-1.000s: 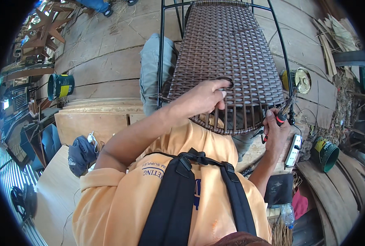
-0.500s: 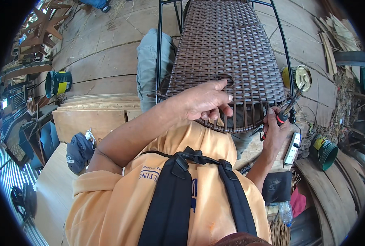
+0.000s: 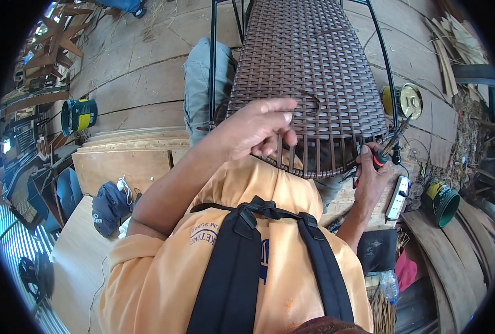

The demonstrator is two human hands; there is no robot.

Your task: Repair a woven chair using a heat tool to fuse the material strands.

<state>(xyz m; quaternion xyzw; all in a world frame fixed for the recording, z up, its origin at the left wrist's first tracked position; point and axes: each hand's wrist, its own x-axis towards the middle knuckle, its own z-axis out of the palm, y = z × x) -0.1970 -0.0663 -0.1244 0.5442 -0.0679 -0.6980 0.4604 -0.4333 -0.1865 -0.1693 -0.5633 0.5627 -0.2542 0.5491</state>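
Observation:
A dark brown woven seat panel (image 3: 303, 61) on a black metal frame (image 3: 385, 61) stands before me. Uncovered upright strands (image 3: 322, 156) run to its wrapped, curved near rim. My left hand (image 3: 261, 128) hovers over the panel's near left part, one finger stretched out and the others loosely bent; I see nothing held in it. Just beyond its fingertips a loose brown strip (image 3: 316, 103) curls up from the weave. At the right corner of the rim, my right hand (image 3: 371, 170) is closed around a soldering iron (image 3: 382, 157) with a red and black handle, its metal end pointing up and away.
A white power strip (image 3: 397, 199) lies right of my right hand. Green-and-yellow cans stand at the far right (image 3: 411, 102), near right (image 3: 442, 203) and left (image 3: 79, 116). Stacked boards (image 3: 122, 161) and a dark cap (image 3: 107, 209) are at the left. Planks (image 3: 442, 250) lie lower right.
My left hand has drawn back to the left, away from the curled strip, with its finger more outstretched. My right hand keeps its grip on the iron at almost the same place.

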